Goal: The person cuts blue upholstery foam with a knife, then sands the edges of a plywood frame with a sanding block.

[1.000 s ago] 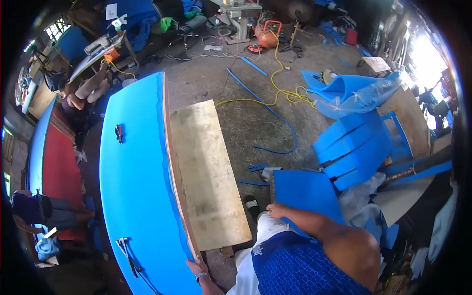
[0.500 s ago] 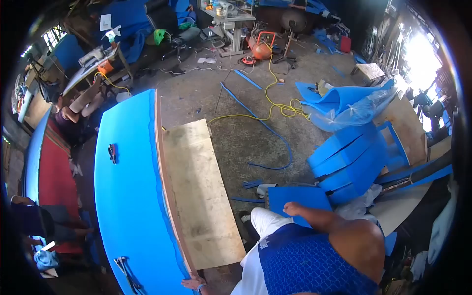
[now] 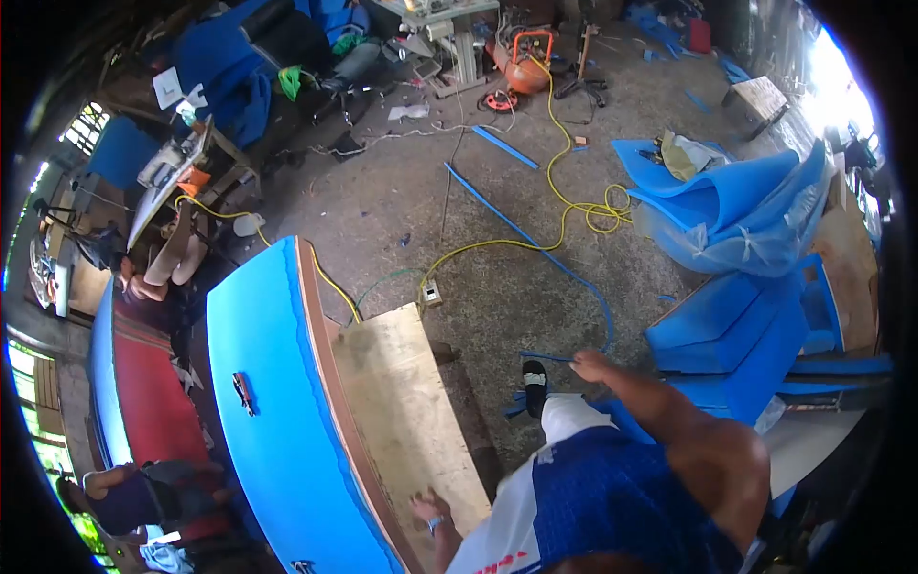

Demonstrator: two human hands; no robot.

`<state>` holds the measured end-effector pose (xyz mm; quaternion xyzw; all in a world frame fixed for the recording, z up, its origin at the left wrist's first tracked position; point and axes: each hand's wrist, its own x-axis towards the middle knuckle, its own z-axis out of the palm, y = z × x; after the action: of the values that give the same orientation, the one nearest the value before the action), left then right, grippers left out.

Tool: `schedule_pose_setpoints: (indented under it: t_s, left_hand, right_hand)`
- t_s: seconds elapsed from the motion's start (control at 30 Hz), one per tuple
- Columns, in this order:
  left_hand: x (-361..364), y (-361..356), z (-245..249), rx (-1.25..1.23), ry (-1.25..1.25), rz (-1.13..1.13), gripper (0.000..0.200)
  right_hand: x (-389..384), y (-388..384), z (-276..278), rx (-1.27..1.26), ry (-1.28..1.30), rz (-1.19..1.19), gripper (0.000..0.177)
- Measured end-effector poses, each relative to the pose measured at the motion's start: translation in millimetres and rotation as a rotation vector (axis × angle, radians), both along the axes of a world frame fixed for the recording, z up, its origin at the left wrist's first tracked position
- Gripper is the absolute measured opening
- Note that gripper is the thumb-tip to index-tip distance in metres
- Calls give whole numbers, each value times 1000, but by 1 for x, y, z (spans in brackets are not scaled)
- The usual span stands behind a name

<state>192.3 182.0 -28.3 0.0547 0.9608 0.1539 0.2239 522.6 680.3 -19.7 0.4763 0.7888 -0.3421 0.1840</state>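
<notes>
My left hand (image 3: pixel 430 507) is over the light plywood board (image 3: pixel 406 392), its fingers spread and nothing in them. A watch or band shows on that wrist. Beside the board lies a long panel covered in blue foam (image 3: pixel 277 354), with a brown edge strip (image 3: pixel 337 402). On the blue foam rest a dark and red hand tool like pliers (image 3: pixel 244 393) and, at the bottom edge, part of a metal tool (image 3: pixel 302 566). My right hand (image 3: pixel 590 365) hangs out to the right with curled fingers, nothing visible in it. In this view it overlaps a thin blue strip (image 3: pixel 574 273) on the floor.
A yellow hose (image 3: pixel 488 246) winds across the floor to an orange compressor (image 3: pixel 526 72). Blue foam sheets (image 3: pixel 736 230) and cut foam pieces (image 3: pixel 732 325) are piled at right. At left, one person (image 3: pixel 158 282) sits and another (image 3: pixel 124 497) stands by a red panel (image 3: pixel 153 383).
My left hand has come off the blue panel's edge and is over the plywood. The view has shifted forward along the board, and my foot now shows ahead.
</notes>
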Motion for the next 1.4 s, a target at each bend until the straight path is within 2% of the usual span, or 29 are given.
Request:
schedule_pose_setpoints:
  t_s: [0.03,0.07,0.1,0.13,0.17,0.2,0.3,0.4,0.43,0.5,0.57,0.6,0.63,0.7,0.73,0.8,0.83,0.87,0.9,0.93,1.0,1.1,1.17,1.2,1.23,1.27,1.3,1.33,1.4]
  left_hand:
    - [-2,30,-7,70,67,-57,58]
    - [-16,38,-47,120,116,-221,57]
    - [-26,65,-51,172,169,-383,56]
    - [-28,84,-55,166,57,-301,56]
    - [-27,118,-33,153,-49,-214,55]
    - [-23,168,15,132,-147,-125,55]
    - [-36,201,-12,91,-208,-202,54]
    - [-67,235,-26,-138,-364,-320,61]
    - [-80,243,-33,-167,-451,-343,66]
    - [-105,269,-42,-205,-586,-342,62]
    - [-152,321,-47,-238,-613,-454,56]
    - [-179,352,-48,-250,-608,-525,54]
    - [-210,389,-51,-258,-575,-614,51]
    - [-289,479,-60,-283,-438,-832,46]
    - [-333,533,-70,-272,-330,-918,43]
    - [-427,658,-82,-157,-63,-982,38]
    - [-458,714,-53,-103,93,-1011,45]
    - [-475,777,-20,51,124,-918,49]
    - [-491,831,5,107,168,-966,50]
    - [-488,882,40,165,178,-840,45]
    - [-467,976,126,446,133,-693,39]
    - [-457,1048,130,491,157,-657,34]
    - [-453,1051,85,384,89,-757,37]
    - [-467,1035,28,140,131,-1014,39]
    - [-468,1014,-14,176,43,-1150,41]
    - [-444,1016,13,-78,-188,-1067,36]
    - [-445,1016,-5,-409,-180,-1481,32]
    - [-436,1008,-12,-433,-302,-1451,31]
    - [-423,1002,-14,-338,-502,-1052,31]
  right_hand:
    - [-24,25,20,18,103,8,37]
    - [-50,52,47,-8,126,40,38]
    - [-76,76,69,-32,153,75,39]
    - [-98,95,77,-23,250,32,37]
    - [-120,110,82,-16,349,-12,36]
    - [-140,126,83,-8,448,-59,36]
    - [-192,179,82,-4,592,-52,37]
    - [-222,245,86,-124,465,-57,36]
    - [-222,266,72,-116,412,-65,36]
    - [-210,311,33,-97,315,-105,37]
    - [-189,338,23,70,106,-200,26]
    - [-167,348,0,119,4,-236,24]
    - [-141,359,-42,173,-82,-193,22]
    - [-70,361,-151,307,-259,155,19]
    - [-73,359,-134,221,-300,-45,18]
    - [-39,350,-156,370,-233,326,13]
    - [-32,359,-167,450,-194,521,12]
    - [-41,359,-151,272,-194,417,13]
    - [-56,366,-131,93,-208,266,13]
    - [-65,371,-120,-23,-213,177,14]
    - [-87,405,-120,-114,-196,116,15]
    - [-128,505,-126,-96,-162,171,17]
    - [-161,593,-119,-36,-153,272,19]
    - [-185,650,-112,37,-150,357,20]
    - [-211,710,-104,121,-157,442,21]
    - [-239,771,-92,200,-169,498,21]
    - [-267,831,-81,263,-164,446,22]
    - [-295,887,-69,325,-132,339,23]
    - [-341,990,-64,398,120,-83,26]
